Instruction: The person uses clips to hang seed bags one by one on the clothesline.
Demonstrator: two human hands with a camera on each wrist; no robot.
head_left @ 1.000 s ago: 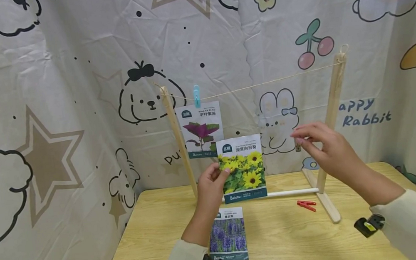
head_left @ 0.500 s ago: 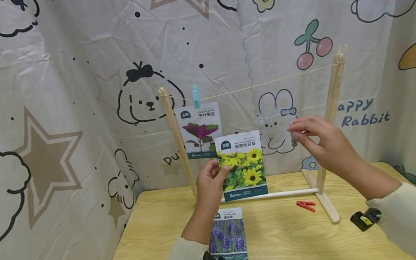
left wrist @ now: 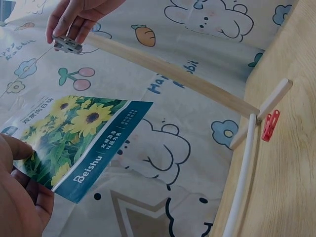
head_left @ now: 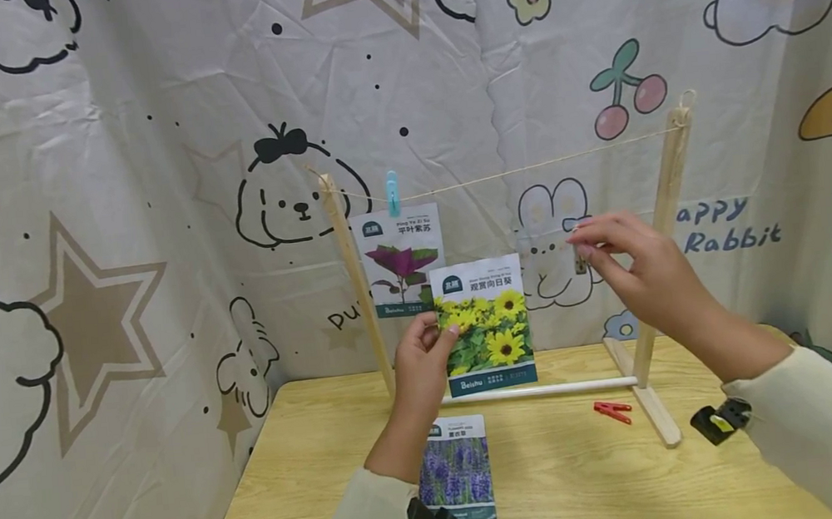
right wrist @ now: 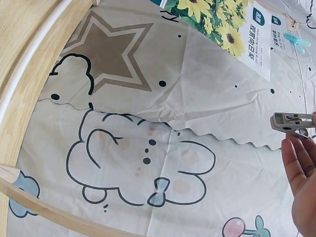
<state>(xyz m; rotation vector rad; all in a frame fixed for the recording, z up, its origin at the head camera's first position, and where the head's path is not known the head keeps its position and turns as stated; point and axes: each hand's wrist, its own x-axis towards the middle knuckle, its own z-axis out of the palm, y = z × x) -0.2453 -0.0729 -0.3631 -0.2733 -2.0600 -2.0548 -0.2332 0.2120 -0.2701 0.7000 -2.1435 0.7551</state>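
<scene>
My left hand (head_left: 426,367) pinches the left edge of a sunflower seed packet (head_left: 484,328), thumb in front, holding it upright below the string. My right hand (head_left: 634,263) grips a small grey clothespin (right wrist: 291,122) between thumb and fingers, to the right of the packet and apart from it. A perilla seed packet (head_left: 399,253) hangs from the string (head_left: 498,175) by a light blue clothespin (head_left: 393,193). The sunflower packet covers its lower right corner. On the table lies a purple-flower seed packet (head_left: 455,473), its upper left partly behind my left wrist.
The string runs between a left wooden post (head_left: 358,286) and a right wooden post (head_left: 668,181). A white rod (head_left: 586,386) joins the posts low down. A red clothespin (head_left: 613,412) lies on the wooden table (head_left: 314,453) near the right foot (head_left: 655,414). Printed cloth hangs behind.
The sunflower packet has risen slightly in my left hand. My right hand has moved up and left with the grey clothespin, nearer the packet.
</scene>
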